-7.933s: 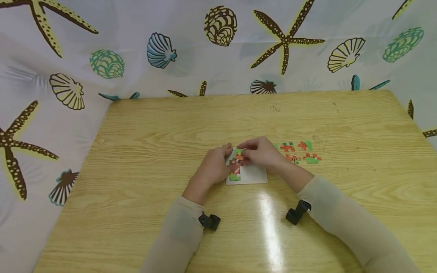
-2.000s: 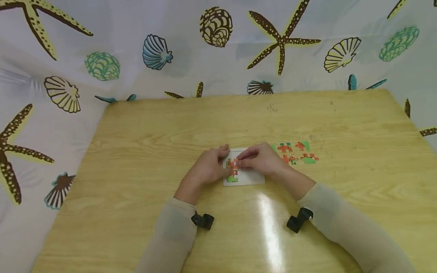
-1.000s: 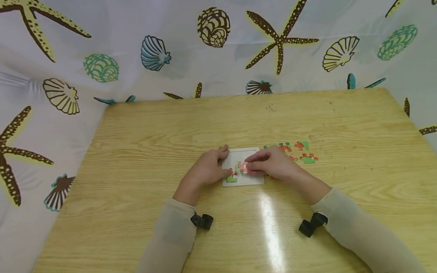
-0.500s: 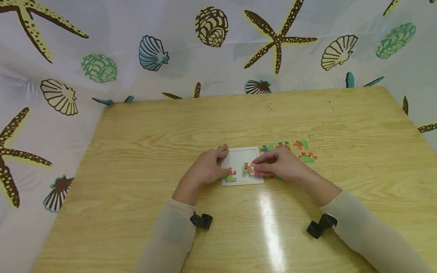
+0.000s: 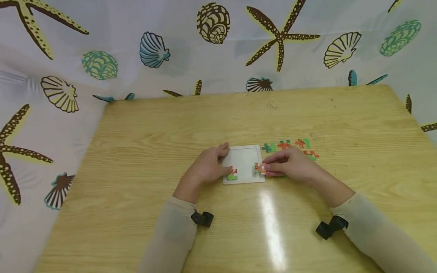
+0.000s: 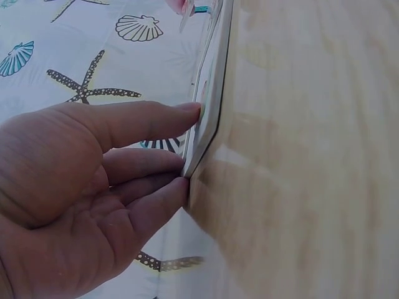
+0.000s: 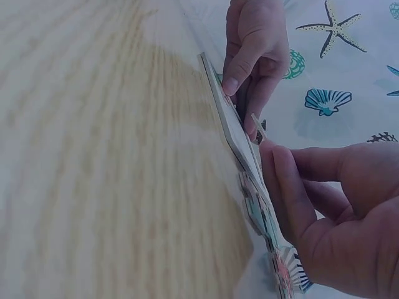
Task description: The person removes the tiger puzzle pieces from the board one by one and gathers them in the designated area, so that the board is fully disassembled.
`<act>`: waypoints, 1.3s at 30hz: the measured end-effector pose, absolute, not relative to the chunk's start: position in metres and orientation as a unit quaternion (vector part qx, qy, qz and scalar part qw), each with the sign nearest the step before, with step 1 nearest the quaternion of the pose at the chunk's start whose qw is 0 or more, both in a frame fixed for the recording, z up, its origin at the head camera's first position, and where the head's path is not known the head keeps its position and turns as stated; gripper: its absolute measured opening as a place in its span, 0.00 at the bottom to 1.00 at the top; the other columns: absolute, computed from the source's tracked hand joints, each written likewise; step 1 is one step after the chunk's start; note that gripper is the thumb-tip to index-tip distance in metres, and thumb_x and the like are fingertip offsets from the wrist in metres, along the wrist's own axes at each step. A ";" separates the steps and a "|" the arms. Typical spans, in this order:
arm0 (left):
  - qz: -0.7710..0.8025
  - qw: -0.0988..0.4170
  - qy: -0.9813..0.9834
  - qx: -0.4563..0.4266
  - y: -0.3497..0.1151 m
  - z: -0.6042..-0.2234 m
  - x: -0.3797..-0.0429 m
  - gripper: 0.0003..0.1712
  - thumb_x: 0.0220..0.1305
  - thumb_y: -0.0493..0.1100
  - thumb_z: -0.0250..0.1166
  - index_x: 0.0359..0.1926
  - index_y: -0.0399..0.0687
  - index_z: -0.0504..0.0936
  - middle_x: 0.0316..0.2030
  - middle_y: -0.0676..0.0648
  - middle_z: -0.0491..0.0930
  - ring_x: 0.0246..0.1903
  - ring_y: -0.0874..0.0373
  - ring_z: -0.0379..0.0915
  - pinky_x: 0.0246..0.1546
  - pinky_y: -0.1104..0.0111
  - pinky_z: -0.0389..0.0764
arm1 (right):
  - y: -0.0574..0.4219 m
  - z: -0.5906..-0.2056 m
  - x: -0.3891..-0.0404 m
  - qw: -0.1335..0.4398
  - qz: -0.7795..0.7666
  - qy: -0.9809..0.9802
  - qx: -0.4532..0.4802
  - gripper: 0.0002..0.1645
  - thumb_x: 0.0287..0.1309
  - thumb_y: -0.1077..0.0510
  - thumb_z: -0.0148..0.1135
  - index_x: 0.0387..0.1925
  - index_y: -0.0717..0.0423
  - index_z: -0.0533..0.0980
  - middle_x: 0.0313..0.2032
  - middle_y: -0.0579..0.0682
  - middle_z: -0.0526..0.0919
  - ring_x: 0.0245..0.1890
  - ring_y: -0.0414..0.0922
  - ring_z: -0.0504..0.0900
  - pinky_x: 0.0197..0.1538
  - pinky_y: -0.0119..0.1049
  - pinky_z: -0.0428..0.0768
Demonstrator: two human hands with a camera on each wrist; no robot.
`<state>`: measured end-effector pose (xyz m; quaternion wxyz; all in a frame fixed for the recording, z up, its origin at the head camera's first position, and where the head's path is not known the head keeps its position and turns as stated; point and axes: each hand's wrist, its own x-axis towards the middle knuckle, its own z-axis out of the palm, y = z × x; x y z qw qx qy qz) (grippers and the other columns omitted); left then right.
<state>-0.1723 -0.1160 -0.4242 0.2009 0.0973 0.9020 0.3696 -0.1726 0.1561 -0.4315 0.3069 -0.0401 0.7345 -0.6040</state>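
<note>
A white square puzzle board (image 5: 244, 159) lies on the table. My left hand (image 5: 206, 167) holds it by its left side, the thumb resting by a green-and-red jigsaw piece (image 5: 232, 176) in the lower left corner. In the left wrist view the fingers (image 6: 153, 165) meet the board's edge and the thumb lies on its face. My right hand (image 5: 290, 165) pinches an orange jigsaw piece (image 5: 258, 168) between thumb and fingers over the board's right edge. The right wrist view shows this piece (image 7: 259, 126) edge-on, raised from the board.
Several loose jigsaw pieces lie right of the board, among them a green one (image 5: 268, 147), an orange one (image 5: 283, 145) and an orange-green one (image 5: 302, 143). Others are partly hidden under my right hand. A shell-printed cloth (image 5: 184, 45) hangs behind the wooden table (image 5: 153, 132).
The column of pieces at the board's left has come apart, leaving the corner piece. My right hand has carried the orange jigsaw piece rightward across the board. My left hand stays at the board.
</note>
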 end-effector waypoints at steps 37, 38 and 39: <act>0.372 0.203 0.903 0.071 -0.111 -0.424 -0.174 0.42 0.67 0.37 0.72 0.76 0.35 0.64 0.79 0.47 0.56 0.80 0.49 0.48 0.77 0.58 0.59 | 0.192 -0.427 -0.171 0.301 -0.604 0.737 -0.034 0.21 0.70 0.67 0.64 0.59 0.79 0.76 0.45 0.55 0.89 0.42 0.43 0.91 0.52 0.39 0.87; 0.371 0.203 0.903 0.071 -0.110 -0.424 -0.174 0.41 0.67 0.37 0.72 0.76 0.35 0.64 0.79 0.47 0.56 0.80 0.49 0.48 0.77 0.58 0.59 | 0.193 -0.427 -0.171 0.300 -0.603 0.738 -0.033 0.21 0.70 0.67 0.64 0.59 0.79 0.76 0.44 0.54 0.89 0.42 0.43 0.91 0.52 0.39 0.87; 0.371 0.204 0.903 0.071 -0.110 -0.424 -0.174 0.41 0.67 0.37 0.72 0.76 0.35 0.63 0.79 0.47 0.56 0.80 0.49 0.48 0.77 0.58 0.59 | 0.193 -0.428 -0.171 0.299 -0.602 0.740 -0.032 0.21 0.70 0.67 0.64 0.59 0.79 0.76 0.44 0.54 0.89 0.42 0.43 0.91 0.52 0.39 0.87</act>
